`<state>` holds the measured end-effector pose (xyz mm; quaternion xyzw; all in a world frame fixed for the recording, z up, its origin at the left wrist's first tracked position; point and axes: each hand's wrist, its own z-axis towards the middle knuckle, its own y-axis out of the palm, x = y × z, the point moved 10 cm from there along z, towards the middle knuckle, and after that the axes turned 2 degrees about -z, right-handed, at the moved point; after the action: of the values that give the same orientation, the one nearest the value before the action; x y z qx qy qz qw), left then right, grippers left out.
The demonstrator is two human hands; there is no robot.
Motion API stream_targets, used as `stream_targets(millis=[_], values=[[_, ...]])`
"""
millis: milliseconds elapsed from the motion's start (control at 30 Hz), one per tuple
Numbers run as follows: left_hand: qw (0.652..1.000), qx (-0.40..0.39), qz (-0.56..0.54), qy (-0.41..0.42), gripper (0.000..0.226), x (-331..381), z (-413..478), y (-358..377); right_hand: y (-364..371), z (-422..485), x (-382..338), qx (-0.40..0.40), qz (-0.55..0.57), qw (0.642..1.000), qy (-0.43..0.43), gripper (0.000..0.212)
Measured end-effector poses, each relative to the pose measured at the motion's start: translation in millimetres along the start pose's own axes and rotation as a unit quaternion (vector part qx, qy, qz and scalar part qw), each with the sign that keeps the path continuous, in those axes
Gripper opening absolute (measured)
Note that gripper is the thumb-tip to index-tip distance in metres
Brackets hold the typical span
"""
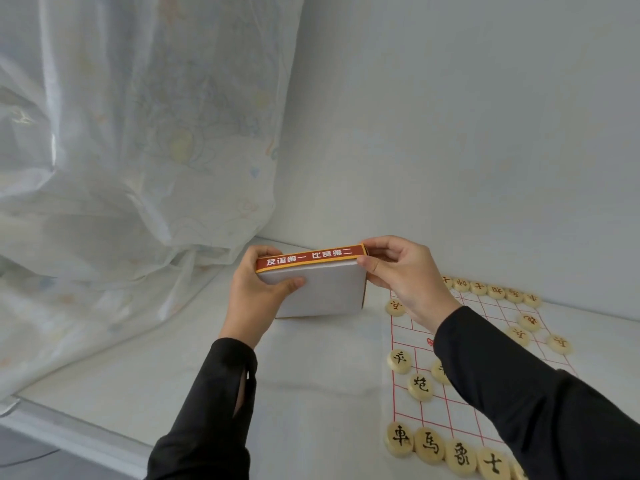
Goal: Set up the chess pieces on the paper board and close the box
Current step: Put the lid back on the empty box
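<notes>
as left hand (256, 297), right hand (405, 278) grip box (329, 292) ends, board (408, 337) beside

Box (322, 292): one. Paper board (414, 336): one. Hands: two, left hand (252, 296) and right hand (405, 275). Chess pieces (420, 386) visible: eighteen; six in far row, five in near row, seven between.
</notes>
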<state>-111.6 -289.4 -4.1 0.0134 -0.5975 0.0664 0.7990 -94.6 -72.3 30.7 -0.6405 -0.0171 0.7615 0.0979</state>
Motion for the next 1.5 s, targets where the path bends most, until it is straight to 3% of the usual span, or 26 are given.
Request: stream_targets(millis=[167,400,500,567,633,700,733,833,900,1033,1167,1300,1500], values=[[1.0,0.0,0.014,0.001,0.041,4,1,3,3,-2,-10,-0.041,-0.116,0.991,-0.058,0.04],[0.999,0.014,0.029,0.004,0.037,2,0,8,1,-7,-17,0.023,-0.242,0.96,-0.141,0.022],[0.997,-0.007,0.075,0.024,0.036,-3,5,3,9,-19,-32,0.041,-0.313,0.915,-0.253,0.018],[0.991,-0.053,0.122,0.012,0.056,-11,9,-1,20,-24,-24,0.012,-0.399,0.869,-0.292,0.02],[0.968,-0.124,0.217,-0.029,0.068,-26,6,-1,35,-24,12,-0.099,-0.483,0.84,-0.227,0.018],[0.925,-0.191,0.32,-0.072,0.064,-47,-3,4,48,-34,55,-0.228,-0.546,0.793,-0.144,0.017],[0.912,-0.206,0.345,-0.083,0.058,-54,-6,7,50,-38,66,-0.254,-0.55,0.786,-0.12,0.019],[0.918,-0.175,0.339,-0.107,0.041,-61,-6,11,40,-28,61,-0.19,-0.481,0.854,-0.059,0.022],[0.923,-0.148,0.337,-0.109,0.04,-60,-5,14,33,-18,60,-0.141,-0.469,0.872,-0.021,0.027],[0.903,-0.168,0.386,-0.083,0.043,-68,-7,30,41,-13,78,-0.154,-0.509,0.846,0.036,0.053],[0.892,-0.18,0.406,-0.087,0.045,-74,-6,35,43,-7,85,-0.154,-0.53,0.833,0.045,0.057],[0.875,-0.204,0.431,-0.081,0.046,-74,-8,42,49,-3,81,-0.18,-0.625,0.759,0.0,0.051],[0.932,-0.179,0.279,-0.144,0.042,-69,-4,20,47,22,67,-0.135,-0.632,0.763,-0.008,0.039]])
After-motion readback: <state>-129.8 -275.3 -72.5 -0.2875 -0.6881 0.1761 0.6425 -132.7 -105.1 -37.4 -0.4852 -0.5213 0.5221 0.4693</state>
